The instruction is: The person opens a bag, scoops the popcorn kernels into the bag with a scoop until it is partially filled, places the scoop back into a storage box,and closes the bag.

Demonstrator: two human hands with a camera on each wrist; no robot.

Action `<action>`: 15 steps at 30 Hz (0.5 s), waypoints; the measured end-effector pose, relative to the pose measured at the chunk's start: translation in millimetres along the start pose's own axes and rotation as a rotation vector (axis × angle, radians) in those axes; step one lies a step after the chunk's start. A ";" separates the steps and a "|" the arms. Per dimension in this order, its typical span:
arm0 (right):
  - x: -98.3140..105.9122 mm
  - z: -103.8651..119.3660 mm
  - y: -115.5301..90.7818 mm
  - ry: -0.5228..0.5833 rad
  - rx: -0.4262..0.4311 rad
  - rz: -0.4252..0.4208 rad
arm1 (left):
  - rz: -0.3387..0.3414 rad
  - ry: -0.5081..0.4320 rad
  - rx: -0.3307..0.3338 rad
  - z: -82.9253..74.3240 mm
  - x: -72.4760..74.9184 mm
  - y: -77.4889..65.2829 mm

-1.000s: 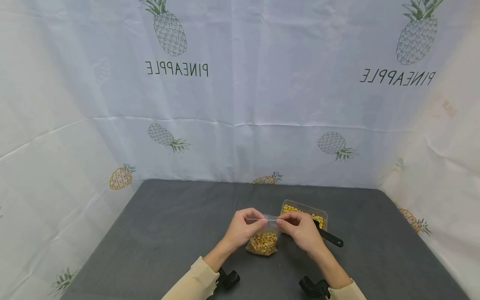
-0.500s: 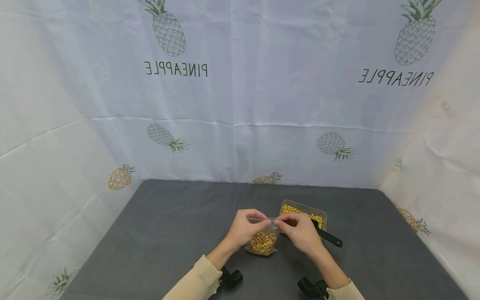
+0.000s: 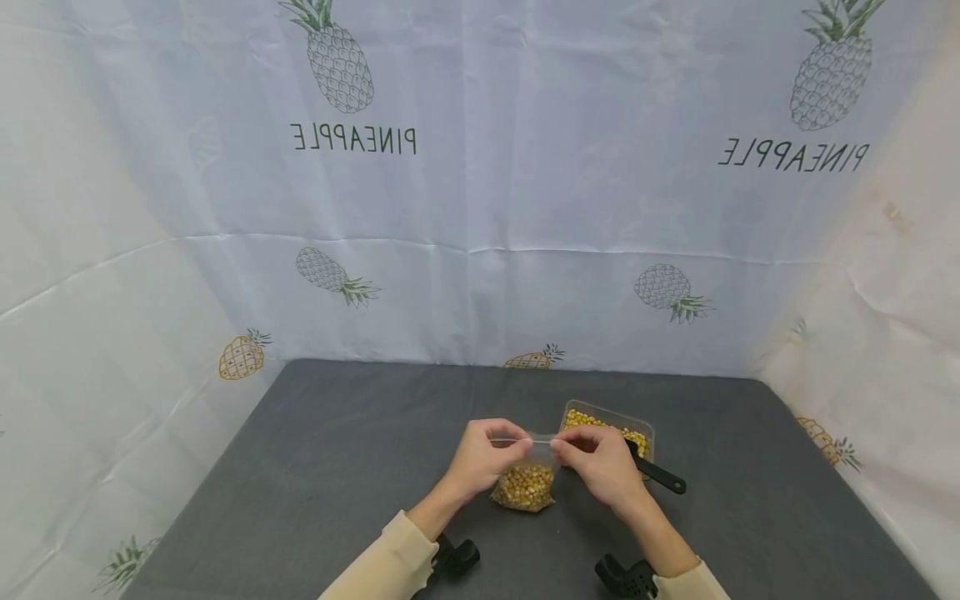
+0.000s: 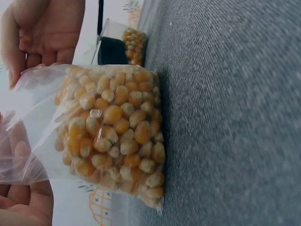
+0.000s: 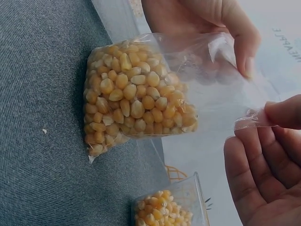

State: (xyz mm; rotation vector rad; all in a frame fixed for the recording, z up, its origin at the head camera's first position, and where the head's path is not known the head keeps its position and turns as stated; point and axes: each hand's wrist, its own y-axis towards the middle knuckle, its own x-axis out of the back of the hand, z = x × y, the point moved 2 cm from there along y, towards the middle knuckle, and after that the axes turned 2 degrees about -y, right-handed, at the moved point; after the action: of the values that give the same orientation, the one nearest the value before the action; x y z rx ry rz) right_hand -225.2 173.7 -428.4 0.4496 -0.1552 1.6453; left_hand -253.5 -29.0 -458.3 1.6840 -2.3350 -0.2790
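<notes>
A clear zip bag [image 3: 527, 487] partly filled with dried corn kernels [image 4: 117, 122] stands on the grey table, its mouth up. At the left end of its top edge, my left hand [image 3: 482, 460] pinches the plastic between thumb and forefinger. My right hand [image 3: 602, 467] pinches the other end of the same edge, and the strip between them looks straight. In the right wrist view the bag's upper part [image 5: 211, 89] is see-through and holds no kernels. The other fingers of the right hand [image 5: 263, 174] are bent behind the bag's edge.
Behind my right hand is a clear plastic box [image 3: 652, 442] with more corn kernels [image 5: 162, 209]. A black handle [image 3: 660, 477] sticks out over its near side. A small pale speck [image 5: 44, 130] lies on the grey table [image 3: 360, 467]. Pineapple-print curtains [image 3: 480, 183] surround the table.
Half a second ago the hands were slightly closer and the bag's top edge bowed; now they are a little farther apart and the edge is straighter. Bag and box stay in place.
</notes>
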 end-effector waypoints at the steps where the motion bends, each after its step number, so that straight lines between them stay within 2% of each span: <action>1: 0.0 -0.2 0.0 0.004 0.000 -0.001 | -0.002 -0.005 -0.001 0.2 0.7 -0.3; 10: -0.5 -3.2 0.6 0.038 -0.006 -0.017 | -0.012 -0.024 -0.032 1.8 11.5 -4.0; 15: -0.8 -5.6 1.0 0.058 -0.026 -0.032 | -0.020 -0.039 -0.023 1.2 17.1 -6.3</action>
State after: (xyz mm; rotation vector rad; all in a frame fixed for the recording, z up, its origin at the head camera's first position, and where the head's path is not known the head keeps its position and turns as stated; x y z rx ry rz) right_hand -227.3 174.8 -433.7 0.3821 -0.1252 1.6210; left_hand -253.3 -47.1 -459.8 1.7062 -2.3347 -0.3446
